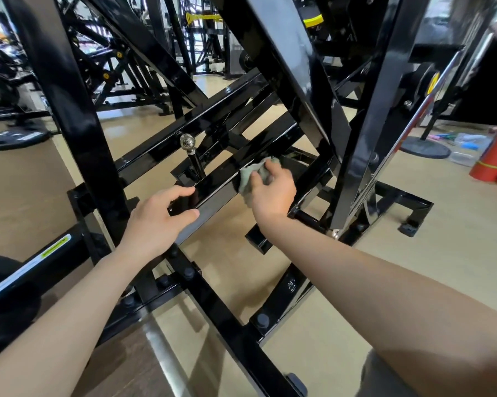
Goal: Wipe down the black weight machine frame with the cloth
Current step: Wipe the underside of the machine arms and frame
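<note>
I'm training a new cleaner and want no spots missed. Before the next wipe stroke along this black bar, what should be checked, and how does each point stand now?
1. Cloth bunched firmly in the right hand grip: ok.
2. Cloth in contact with the black bar: ok, it lies over the bar's top edge.
3. Left hand steadying the bar's near end, apart from the cloth: ok.
4. Chrome knob out of the cloth's way: ok, it stands behind the bar, left of the cloth.
5. Cloth clean enough to go on: cannot tell.
</note>
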